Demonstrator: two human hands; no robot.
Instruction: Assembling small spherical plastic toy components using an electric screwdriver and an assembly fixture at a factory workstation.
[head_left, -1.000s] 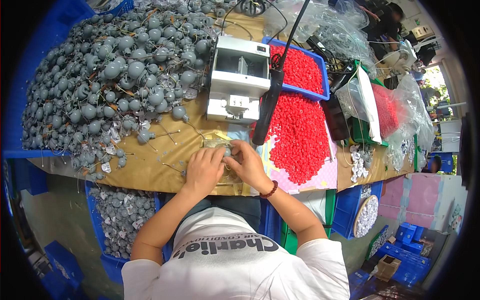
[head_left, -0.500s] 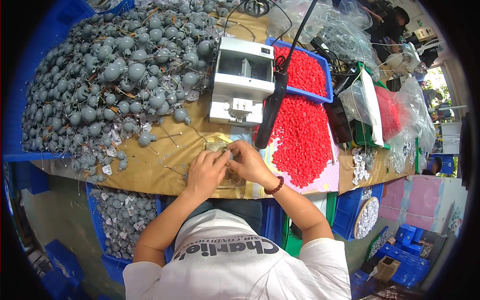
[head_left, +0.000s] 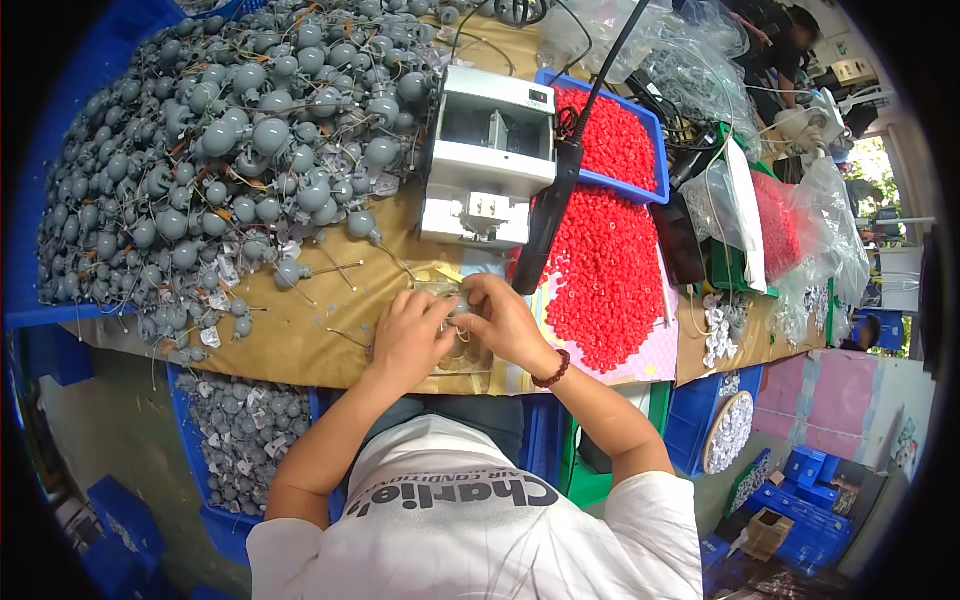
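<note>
My left hand (head_left: 408, 338) and my right hand (head_left: 503, 322) meet over a clear plate or block (head_left: 466, 366) at the table's front edge. Between their fingertips is a small grey rounded part (head_left: 461, 309), mostly covered by the fingers. Both hands are closed around it, thumbs and forefingers pinching. A thin pale wire seems to hang below the part. Just left of the hands, a loose grey ball with a wire lead (head_left: 362, 226) lies on the brown table cover (head_left: 300, 345), with another grey ball (head_left: 288, 273) close by.
A large heap of grey wired balls (head_left: 215, 140) fills the left. A white machine (head_left: 487, 160) stands ahead, beside a black rod-like device (head_left: 556, 205). Red small parts (head_left: 605, 285) are piled to the right, below a blue tray (head_left: 655, 150). A blue crate (head_left: 190, 440) sits under the table.
My right hand's fingers have spread and lifted a little, and the grey part between the hands now shows more. My left hand has shifted slightly left and down.
</note>
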